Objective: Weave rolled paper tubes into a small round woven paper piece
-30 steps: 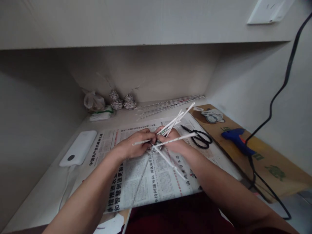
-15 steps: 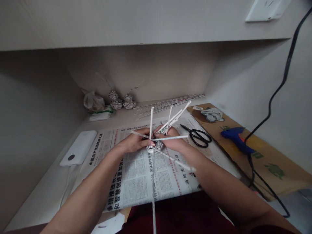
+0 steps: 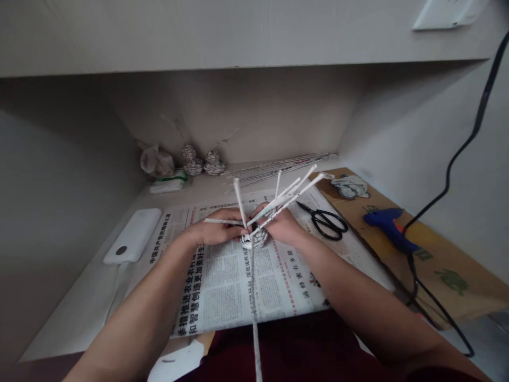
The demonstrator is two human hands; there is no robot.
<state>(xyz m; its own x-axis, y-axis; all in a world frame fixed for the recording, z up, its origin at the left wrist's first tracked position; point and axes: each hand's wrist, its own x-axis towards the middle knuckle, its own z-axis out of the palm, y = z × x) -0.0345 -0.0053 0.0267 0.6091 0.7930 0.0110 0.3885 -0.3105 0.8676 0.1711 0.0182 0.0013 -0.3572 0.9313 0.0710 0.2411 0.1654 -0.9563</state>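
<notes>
A small woven piece of rolled newspaper (image 3: 254,241) sits over the newspaper sheet, between my two hands. Stiff paper tubes (image 3: 278,203) stick out of its top, several of them leaning up to the right. One long paper strand (image 3: 254,307) runs from the piece down toward my lap. With thumb and fingers closed, my left hand (image 3: 223,227) grips the piece's left edge, and a tube crosses over that hand. On the other side, my right hand (image 3: 281,225) is closed about the bases of the right-leaning tubes; its fingertips are partly hidden behind them.
Black scissors (image 3: 328,223) lie right of my right hand. A blue glue gun (image 3: 392,228) with its cord rests on cardboard (image 3: 421,270). A white power bank (image 3: 133,236) is at left. Behind are gourd-shaped woven pieces (image 3: 193,162) and loose paper rods (image 3: 282,167). A shelf panel (image 3: 238,37) overhangs.
The tubes that pointed right and lower right over my right wrist have swung up into the right-leaning bunch. The left upright tube tilts further left. The view has shifted slightly.
</notes>
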